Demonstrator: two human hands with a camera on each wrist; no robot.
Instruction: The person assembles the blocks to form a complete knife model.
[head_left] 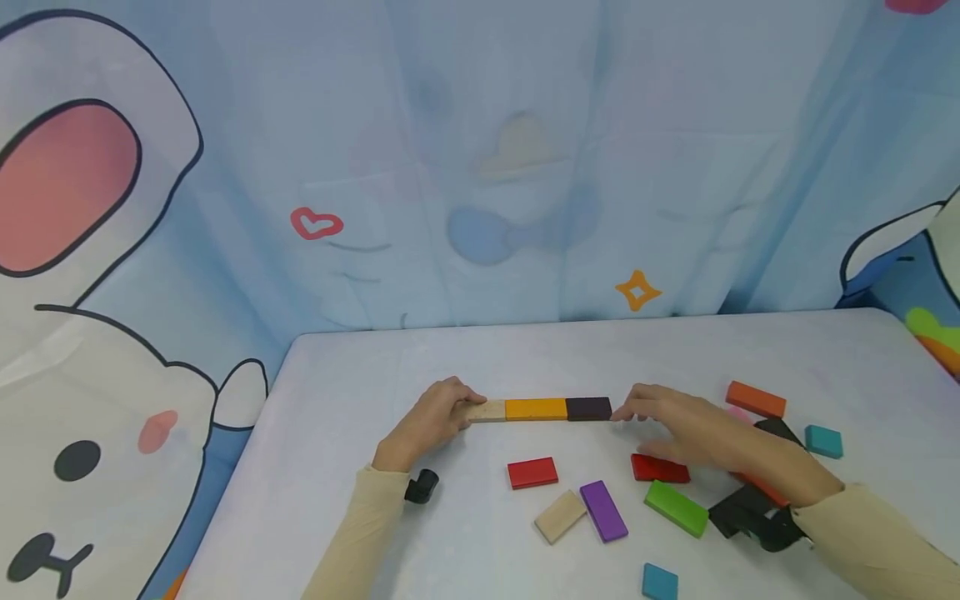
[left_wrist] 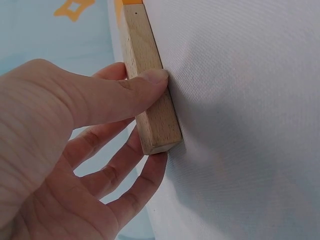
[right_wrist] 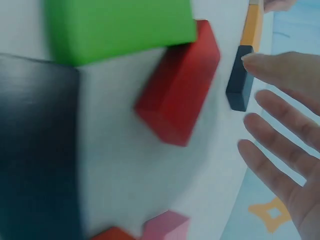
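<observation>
Three wooden blocks lie end to end in a straight row on the white table: a plain wood block (head_left: 487, 410) at the left, a yellow block (head_left: 536, 409) in the middle and a black block (head_left: 588, 408) at the right. My left hand (head_left: 431, 421) pinches the plain block near its outer end, thumb on one side and fingers behind, as the left wrist view shows. At the black block's right end is my right hand (head_left: 682, 421), its fingers extended and loosely spread. Whether a fingertip touches the black block (right_wrist: 240, 82) I cannot tell.
In front of the row lie a red block (head_left: 532, 472), a tan block (head_left: 560, 517), a purple block (head_left: 603, 512) and a teal block (head_left: 660, 581). Another red block (head_left: 660, 468) and a green block (head_left: 676, 508) sit by my right hand. An orange block (head_left: 756, 400) lies behind my right forearm.
</observation>
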